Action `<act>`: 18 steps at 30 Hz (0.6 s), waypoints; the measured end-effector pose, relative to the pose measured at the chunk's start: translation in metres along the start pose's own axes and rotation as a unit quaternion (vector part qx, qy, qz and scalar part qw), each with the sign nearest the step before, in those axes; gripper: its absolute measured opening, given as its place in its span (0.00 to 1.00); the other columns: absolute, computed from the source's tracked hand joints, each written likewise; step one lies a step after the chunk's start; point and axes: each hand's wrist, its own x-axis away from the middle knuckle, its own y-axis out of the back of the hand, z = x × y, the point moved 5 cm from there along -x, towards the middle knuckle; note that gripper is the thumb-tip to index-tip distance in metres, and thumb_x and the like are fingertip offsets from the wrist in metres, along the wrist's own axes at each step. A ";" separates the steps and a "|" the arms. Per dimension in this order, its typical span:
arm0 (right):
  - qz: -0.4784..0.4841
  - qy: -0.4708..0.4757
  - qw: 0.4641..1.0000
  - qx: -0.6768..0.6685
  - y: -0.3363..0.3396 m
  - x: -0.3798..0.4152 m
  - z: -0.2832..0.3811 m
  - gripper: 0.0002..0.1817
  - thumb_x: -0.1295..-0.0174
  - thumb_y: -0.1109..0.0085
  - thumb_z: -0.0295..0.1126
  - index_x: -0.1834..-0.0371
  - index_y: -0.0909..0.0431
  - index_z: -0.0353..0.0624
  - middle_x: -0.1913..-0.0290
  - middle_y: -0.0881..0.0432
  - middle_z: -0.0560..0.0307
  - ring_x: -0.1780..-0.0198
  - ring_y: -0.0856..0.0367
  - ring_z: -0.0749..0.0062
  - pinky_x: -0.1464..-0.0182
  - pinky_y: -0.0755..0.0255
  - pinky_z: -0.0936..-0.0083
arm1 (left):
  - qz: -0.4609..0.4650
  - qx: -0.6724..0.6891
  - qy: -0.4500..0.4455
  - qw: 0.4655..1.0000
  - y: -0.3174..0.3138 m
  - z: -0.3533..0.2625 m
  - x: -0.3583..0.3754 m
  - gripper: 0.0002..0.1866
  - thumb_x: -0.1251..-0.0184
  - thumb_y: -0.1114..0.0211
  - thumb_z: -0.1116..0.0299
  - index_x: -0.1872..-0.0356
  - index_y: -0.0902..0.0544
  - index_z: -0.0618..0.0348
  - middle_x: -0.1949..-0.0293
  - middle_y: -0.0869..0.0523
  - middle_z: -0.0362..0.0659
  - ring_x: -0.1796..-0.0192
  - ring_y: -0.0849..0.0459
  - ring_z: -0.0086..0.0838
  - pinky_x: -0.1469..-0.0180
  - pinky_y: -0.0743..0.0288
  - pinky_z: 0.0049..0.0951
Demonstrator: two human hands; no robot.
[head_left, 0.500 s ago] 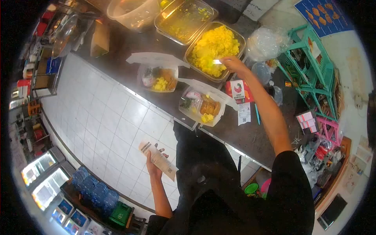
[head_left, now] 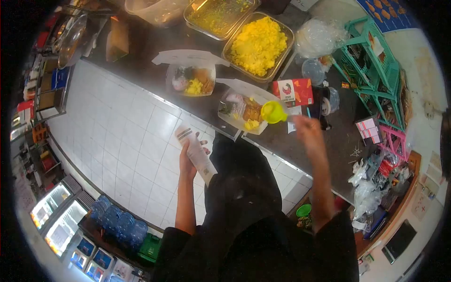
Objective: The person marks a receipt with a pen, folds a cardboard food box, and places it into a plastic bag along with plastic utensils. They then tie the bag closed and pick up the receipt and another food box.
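My right hand (head_left: 307, 128) is closed on the handle of a yellow-green scoop (head_left: 274, 112), at the right edge of the nearer open box (head_left: 238, 123). That box holds brown food, a little yellow food and a small packet. My left hand (head_left: 191, 152), over the floor, grips a long printed paper (head_left: 199, 157). A second open box (head_left: 190, 86) with similar food stands farther left on the dark table (head_left: 155, 80). Behind them a metal tray (head_left: 227, 52) holds a heap of yellow food (head_left: 258, 44).
Beside the heap is a nearly emptied tray (head_left: 218, 19). A red box (head_left: 293, 91), plastic lids (head_left: 313, 70) and a green rack (head_left: 376, 66) stand to the right. Plastic bags (head_left: 369, 192) lie at the near right corner. The table edge borders a tiled floor (head_left: 117, 122).
My right hand has moved from the heap of yellow food towards me to the nearer box, bringing the scoop into view. My left hand still holds the paper. The camera view has shifted slightly.
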 end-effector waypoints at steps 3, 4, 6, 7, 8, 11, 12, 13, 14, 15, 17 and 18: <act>-0.054 0.239 0.949 0.197 -0.048 0.002 -0.068 0.12 0.34 0.39 0.32 0.52 0.15 0.40 0.74 0.24 0.59 0.72 0.24 0.68 0.68 0.30 0.72 | 0.018 -0.028 0.024 0.999 -0.014 -0.009 -0.017 0.31 0.24 0.52 0.46 0.32 0.33 0.60 0.56 0.17 0.52 0.64 0.15 0.36 0.55 0.19 0.38; -0.073 0.277 0.909 0.303 -0.066 0.005 -0.086 0.13 0.35 0.40 0.28 0.49 0.16 0.39 0.72 0.22 0.54 0.72 0.21 0.60 0.66 0.28 0.68 | 0.021 -0.035 0.032 0.999 -0.016 -0.011 -0.021 0.31 0.24 0.52 0.46 0.32 0.33 0.60 0.56 0.17 0.52 0.65 0.15 0.36 0.56 0.19 0.38; -0.114 0.281 0.872 0.385 -0.082 0.009 -0.127 0.14 0.38 0.39 0.24 0.49 0.15 0.42 0.69 0.23 0.51 0.71 0.21 0.58 0.66 0.27 0.69 | 0.039 -0.043 0.046 0.997 -0.024 -0.015 -0.025 0.32 0.23 0.55 0.43 0.32 0.33 0.60 0.56 0.17 0.52 0.65 0.14 0.36 0.57 0.19 0.37; -0.133 0.289 0.849 0.423 -0.088 0.009 -0.128 0.15 0.40 0.38 0.22 0.50 0.14 0.44 0.67 0.23 0.49 0.70 0.21 0.57 0.66 0.27 0.69 | 0.046 -0.046 0.044 0.997 -0.029 -0.019 -0.027 0.33 0.23 0.56 0.42 0.32 0.33 0.60 0.56 0.17 0.53 0.65 0.14 0.36 0.57 0.19 0.37; -0.140 0.305 0.863 0.378 -0.087 0.012 -0.129 0.15 0.40 0.39 0.21 0.49 0.14 0.43 0.68 0.23 0.49 0.70 0.21 0.58 0.66 0.28 0.69 | 0.050 -0.049 0.041 0.997 -0.033 -0.024 -0.028 0.33 0.23 0.57 0.41 0.32 0.33 0.60 0.56 0.17 0.53 0.65 0.14 0.36 0.57 0.18 0.37; -0.157 0.332 0.893 0.262 -0.075 0.032 -0.096 0.15 0.40 0.38 0.18 0.51 0.15 0.40 0.71 0.26 0.51 0.72 0.24 0.66 0.67 0.30 0.72 | 0.088 -0.040 0.030 0.995 -0.044 -0.036 -0.032 0.38 0.24 0.62 0.37 0.30 0.36 0.59 0.53 0.17 0.55 0.63 0.14 0.39 0.55 0.18 0.40; -0.164 0.331 0.898 0.237 -0.069 0.036 -0.080 0.16 0.39 0.40 0.20 0.48 0.15 0.42 0.72 0.25 0.52 0.71 0.22 0.66 0.68 0.30 0.72 | 0.109 -0.029 0.026 0.993 -0.049 -0.040 -0.033 0.39 0.24 0.63 0.35 0.29 0.36 0.59 0.52 0.17 0.55 0.62 0.14 0.39 0.54 0.18 0.41; -0.168 0.332 0.904 0.209 -0.063 0.039 -0.062 0.17 0.37 0.41 0.21 0.45 0.16 0.44 0.72 0.25 0.54 0.70 0.20 0.67 0.69 0.30 0.72 | 0.120 0.002 0.037 0.992 -0.055 -0.043 -0.033 0.40 0.25 0.63 0.34 0.29 0.37 0.58 0.51 0.17 0.56 0.61 0.14 0.40 0.53 0.18 0.43; -0.197 0.325 0.898 0.224 -0.059 0.038 -0.037 0.16 0.36 0.41 0.22 0.46 0.16 0.43 0.72 0.23 0.52 0.70 0.21 0.69 0.68 0.31 0.73 | 0.128 0.032 0.046 0.990 -0.062 -0.046 -0.031 0.42 0.27 0.63 0.32 0.28 0.37 0.58 0.50 0.18 0.57 0.60 0.15 0.41 0.51 0.19 0.45; -0.222 0.317 0.891 0.236 -0.056 0.030 -0.010 0.15 0.35 0.41 0.23 0.46 0.16 0.43 0.72 0.22 0.51 0.70 0.21 0.71 0.68 0.32 0.74 | 0.134 0.060 0.051 0.988 -0.067 -0.050 -0.029 0.43 0.28 0.64 0.30 0.27 0.38 0.57 0.49 0.18 0.58 0.59 0.15 0.42 0.50 0.19 0.47; -0.202 0.353 0.887 0.218 -0.061 -0.010 0.035 0.12 0.33 0.42 0.26 0.48 0.16 0.42 0.69 0.19 0.49 0.69 0.20 0.64 0.66 0.29 0.70 | 0.159 0.085 0.060 0.982 -0.076 -0.051 -0.026 0.47 0.31 0.65 0.26 0.26 0.40 0.56 0.47 0.20 0.59 0.56 0.15 0.43 0.47 0.20 0.50; -0.186 0.383 0.875 0.232 -0.065 -0.041 0.043 0.12 0.31 0.44 0.31 0.49 0.16 0.41 0.65 0.17 0.47 0.65 0.18 0.56 0.63 0.27 0.66 | 0.176 0.075 0.049 0.980 -0.080 -0.053 -0.024 0.48 0.32 0.66 0.25 0.25 0.41 0.55 0.47 0.20 0.59 0.55 0.15 0.43 0.46 0.21 0.50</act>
